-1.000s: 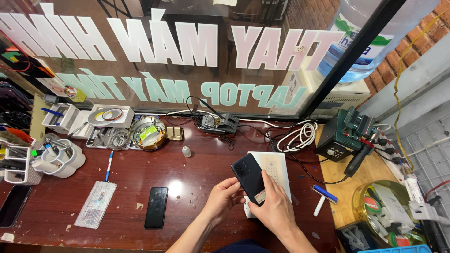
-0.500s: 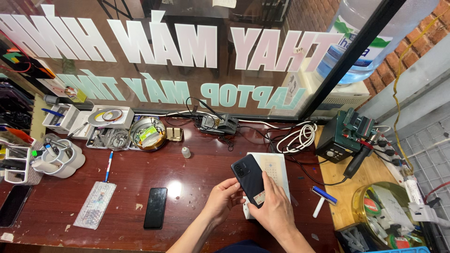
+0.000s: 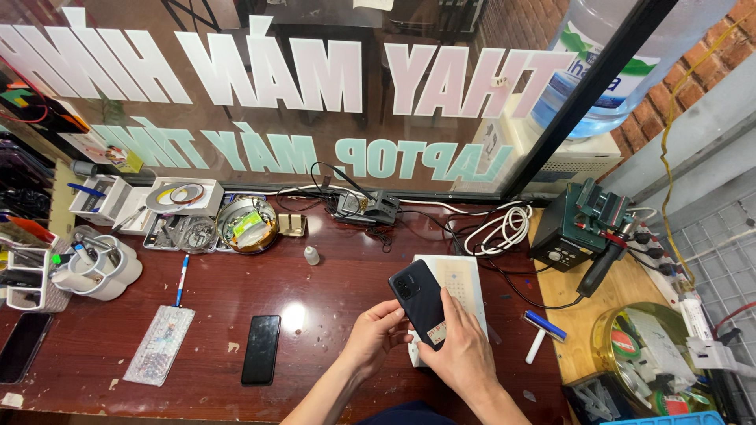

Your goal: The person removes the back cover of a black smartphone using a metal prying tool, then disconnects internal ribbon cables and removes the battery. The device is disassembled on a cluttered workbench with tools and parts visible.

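Phone (image 3: 416,297) gripped by both hands; right hand (image 3: 465,354) hides lower end, perhaps sticker.

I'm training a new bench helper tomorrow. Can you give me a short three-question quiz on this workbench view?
1. True or false: both hands grip the dark phone, back side and camera facing up.
2. What lies directly under the held phone?
A. a white flat pad
B. a coil of white cable
C. a blue-handled pen
3. Fill in: a second black phone lies flat on the table to the person's ______ of the hands.

Key
1. True: the left hand holds its lower left edge, the right hand covers its lower end.
2. A
3. left
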